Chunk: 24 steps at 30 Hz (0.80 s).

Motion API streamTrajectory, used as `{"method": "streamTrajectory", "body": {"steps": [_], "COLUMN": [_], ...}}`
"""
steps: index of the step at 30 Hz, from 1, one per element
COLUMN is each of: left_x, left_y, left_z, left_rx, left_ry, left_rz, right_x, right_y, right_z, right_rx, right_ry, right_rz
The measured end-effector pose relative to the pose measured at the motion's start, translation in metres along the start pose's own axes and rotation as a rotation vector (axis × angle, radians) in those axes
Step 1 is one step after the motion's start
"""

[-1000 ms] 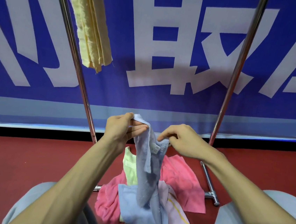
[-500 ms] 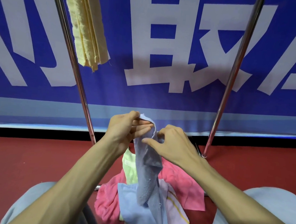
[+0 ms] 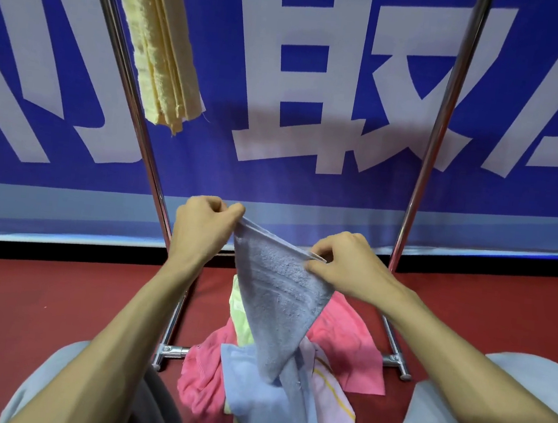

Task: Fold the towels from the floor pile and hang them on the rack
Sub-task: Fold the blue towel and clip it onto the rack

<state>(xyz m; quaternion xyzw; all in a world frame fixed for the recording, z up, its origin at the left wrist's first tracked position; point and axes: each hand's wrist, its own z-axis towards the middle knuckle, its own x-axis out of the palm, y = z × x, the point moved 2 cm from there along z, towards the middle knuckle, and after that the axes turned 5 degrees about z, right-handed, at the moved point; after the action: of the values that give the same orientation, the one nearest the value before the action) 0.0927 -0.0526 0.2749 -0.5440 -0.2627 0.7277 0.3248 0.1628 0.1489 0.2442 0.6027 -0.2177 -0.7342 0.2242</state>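
Behind both hands, a big blue banner (image 3: 307, 193) with white characters fills the far side. Under it the red floor (image 3: 38, 296) spreads below the hands and to both sides of them. The metal rack (image 3: 146, 149) stands between the hands and the banner. One shiny pole rises just behind the left hand and the other rises beyond the right hand, and its low base bars lie on the floor under the forearms. The person's knees (image 3: 45, 386), in light grey cloth, are nearer than the hands, one under each arm. The pile of towels (image 3: 348, 356) lies on the floor directly below the hands, between the knees and the rack base; it has pink, light blue, pale green and pale pink pieces. A folded yellow towel (image 3: 157, 43) hangs high above the left hand, well apart from it, and its top goes out of the picture. The grey-blue towel (image 3: 279, 290) is in the air between the hands, with its top edge pulled straight and sloping down toward the right hand. It narrows downward to a tip over the pile; I cannot tell if the tip touches. The hands are apart. The left hand (image 3: 200, 227) pinches one top corner with curled fingers, and the right hand (image 3: 347, 266) pinches the other end of the edge.
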Motion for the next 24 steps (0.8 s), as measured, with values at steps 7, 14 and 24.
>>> {"method": "streamTrajectory", "body": {"steps": [7, 14, 24], "left_x": [0.007, 0.035, 0.052], "left_y": [0.013, -0.01, -0.012], "left_z": [0.004, -0.028, -0.03], "left_rx": [-0.009, 0.25, 0.428], "left_ry": [0.288, 0.924, 0.815], "left_rz": [0.464, 0.037, -0.059], "right_x": [-0.017, -0.016, -0.029], "right_y": [-0.004, 0.008, 0.007], "right_z": [-0.005, -0.007, -0.015], "right_rx": [-0.017, -0.162, -0.219], "right_ry": [0.022, 0.052, 0.042], "right_rz": [0.131, 0.133, 0.167]}}
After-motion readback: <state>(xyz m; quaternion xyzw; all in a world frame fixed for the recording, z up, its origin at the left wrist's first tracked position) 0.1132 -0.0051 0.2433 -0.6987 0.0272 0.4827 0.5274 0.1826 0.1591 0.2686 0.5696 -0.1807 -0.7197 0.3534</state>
